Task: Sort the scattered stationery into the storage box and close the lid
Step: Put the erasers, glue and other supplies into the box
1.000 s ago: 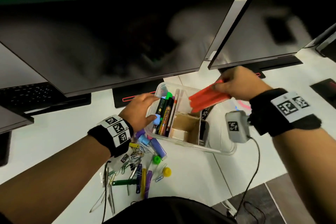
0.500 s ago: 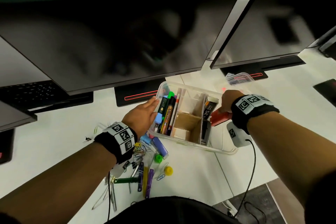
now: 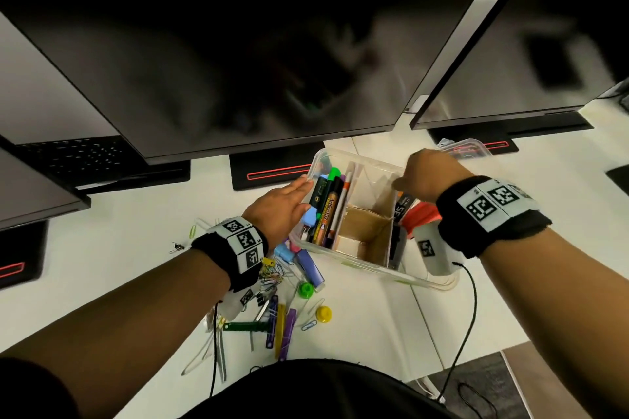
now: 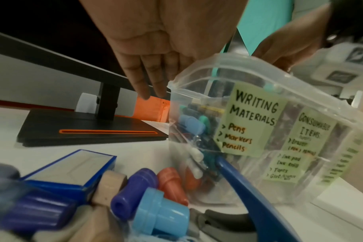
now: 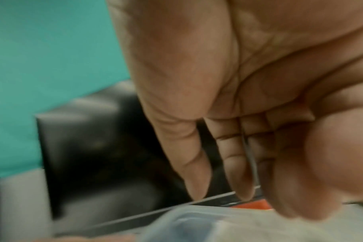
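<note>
The clear storage box [image 3: 360, 258] sits on the white desk [image 3: 119, 248] in front of the monitors [image 3: 238, 61], lid off; a clear lid [image 3: 468, 150] lies behind it, beyond the right hand. From the head view the left hand [image 3: 280, 206] lies flat against the box's left wall, fingers straight and together, beside the markers [image 3: 326, 204] standing in the left compartment. The right hand [image 3: 427, 175] reaches over the box's far right corner, with something red [image 3: 420, 214] under its wrist; whether it touches the hand I cannot tell. Loose clips, pens and caps [image 3: 279, 309] lie scattered on the desk near the left wrist.

The left wrist view adds what the head view hides: green labels on the box's front wall [image 4: 253, 117] reading "Writing Materials" and "Consumable Items", a blue stamp [image 4: 72, 170] and coloured caps [image 4: 155, 211] lying right by the box. The right wrist view, blurred, shows the right hand's fingers [image 5: 197, 163] stretched down with the thumb close to them, above a clear plastic edge; it does not show whether they hold anything.

A second ago the right hand held a red bundle up over the box; half a second ago it had dropped to the box's right side with the red thing in its grip. The left hand has stayed on the left wall throughout
</note>
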